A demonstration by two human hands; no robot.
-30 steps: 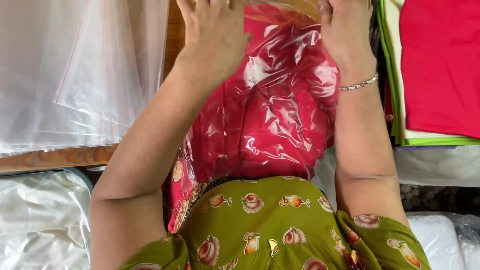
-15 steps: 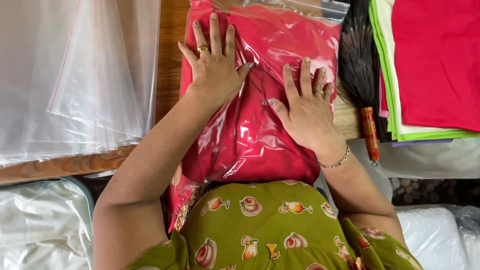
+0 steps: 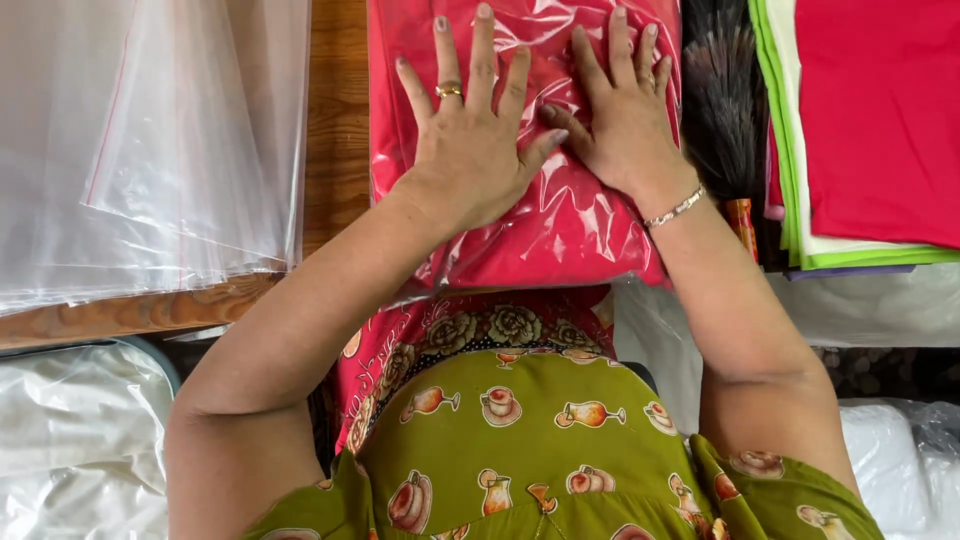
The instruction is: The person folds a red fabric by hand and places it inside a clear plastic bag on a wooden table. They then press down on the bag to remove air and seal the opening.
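A folded red garment sealed in a clear plastic bag (image 3: 560, 225) lies on the wooden table (image 3: 335, 150) in front of me. My left hand (image 3: 470, 140), with a gold ring, lies flat on the bag's left half, fingers spread. Beside it, my right hand (image 3: 625, 110), with a silver bracelet at the wrist, presses flat on the bag's upper right. The two thumbs nearly touch. Neither hand grips anything.
A stack of clear plastic bags (image 3: 150, 140) covers the table's left side. A dark brush with an orange handle (image 3: 725, 120) lies right of the red bag. Folded cloth, red on green and white (image 3: 870, 120), is stacked at far right. White plastic-wrapped bundles (image 3: 70, 450) sit below the table edge.
The bagged garment has come down from a raised, tilted position to lie flat on the table. Both hands moved from its top edge to press flat on its surface, closer together.
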